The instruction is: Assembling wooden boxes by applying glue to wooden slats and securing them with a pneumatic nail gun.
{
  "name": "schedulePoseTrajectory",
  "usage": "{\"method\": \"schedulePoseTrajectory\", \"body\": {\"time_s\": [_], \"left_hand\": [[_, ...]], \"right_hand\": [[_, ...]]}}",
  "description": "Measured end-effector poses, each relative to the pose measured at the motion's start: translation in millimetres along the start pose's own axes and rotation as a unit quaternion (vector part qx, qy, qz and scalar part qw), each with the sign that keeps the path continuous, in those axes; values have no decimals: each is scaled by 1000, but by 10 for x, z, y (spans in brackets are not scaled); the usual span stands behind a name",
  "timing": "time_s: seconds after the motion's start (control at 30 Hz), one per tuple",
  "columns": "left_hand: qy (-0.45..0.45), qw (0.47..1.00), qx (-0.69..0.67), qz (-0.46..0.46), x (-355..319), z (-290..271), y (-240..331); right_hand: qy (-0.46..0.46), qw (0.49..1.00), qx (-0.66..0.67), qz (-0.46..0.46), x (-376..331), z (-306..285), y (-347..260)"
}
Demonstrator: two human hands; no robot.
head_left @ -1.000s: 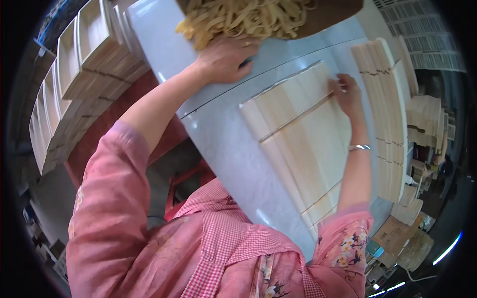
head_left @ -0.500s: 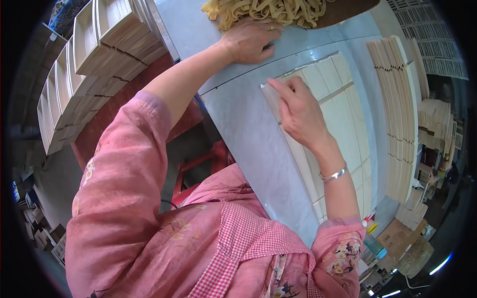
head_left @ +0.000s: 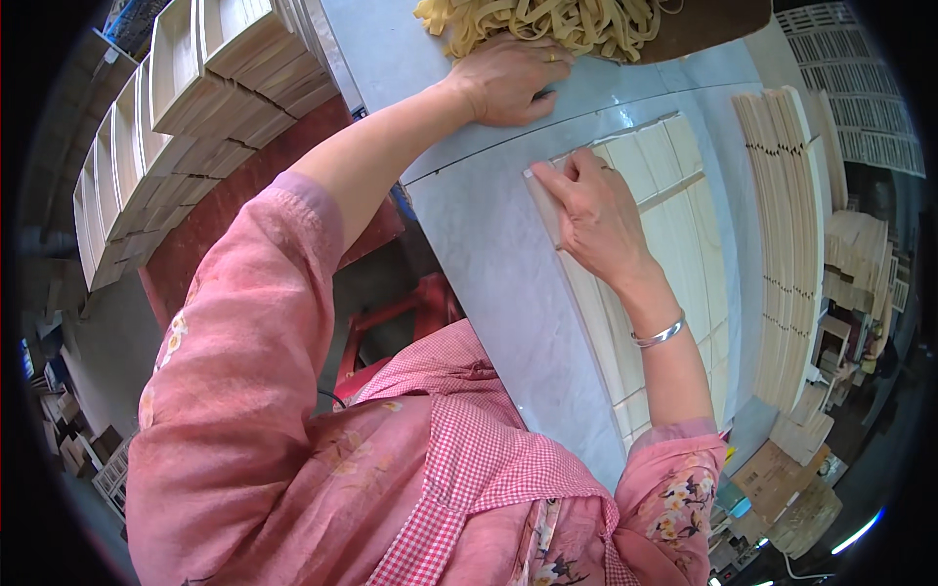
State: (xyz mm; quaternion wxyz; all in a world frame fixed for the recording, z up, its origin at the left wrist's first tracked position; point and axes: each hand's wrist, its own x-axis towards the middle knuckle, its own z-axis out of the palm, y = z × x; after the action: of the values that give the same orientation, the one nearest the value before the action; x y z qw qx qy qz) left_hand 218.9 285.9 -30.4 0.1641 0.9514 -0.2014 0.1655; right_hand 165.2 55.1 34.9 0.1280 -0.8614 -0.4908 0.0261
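Observation:
Pale wooden strips (head_left: 674, 230) lie flat side by side on a grey tabletop (head_left: 489, 254), forming a panel. My right hand (head_left: 601, 215) is closed at the panel's upper left corner, thumb and fingers gripping the end of its outer wooden strip; my fingers partly hide the hold. Farther off, my left hand (head_left: 508, 83) rests on the table against a heap of flat yellowish bands (head_left: 547, 24). Its thumb is apart from the fingers, and nothing shows held in it. The fingertips are partly hidden by the bands.
Stacked wooden trays (head_left: 176, 127) stand at the left beside a red board (head_left: 205, 239). Long wooden pieces (head_left: 787, 244) are stacked on the right of the panel. A brown sheet (head_left: 703, 29) lies under the bands. A red stool frame (head_left: 401, 317) is below the table edge.
The whole view has shifted slightly right. My right hand stays at the panel's corner, and the darker gap beside the outer strip looks narrower. My left hand stays by the bands.

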Motion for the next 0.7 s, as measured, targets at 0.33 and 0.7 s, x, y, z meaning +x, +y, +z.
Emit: {"method": "schedulePoseTrajectory", "body": {"time_s": [0.33, 0.7], "left_hand": [[-6, 1000, 16, -1, -57, 8, 25], [-39, 998, 11, 44, 55, 224, -397]], "right_hand": [[17, 1000, -22, 0, -341, 83, -369], [344, 833, 15, 433, -2878, -71, 73]]}}
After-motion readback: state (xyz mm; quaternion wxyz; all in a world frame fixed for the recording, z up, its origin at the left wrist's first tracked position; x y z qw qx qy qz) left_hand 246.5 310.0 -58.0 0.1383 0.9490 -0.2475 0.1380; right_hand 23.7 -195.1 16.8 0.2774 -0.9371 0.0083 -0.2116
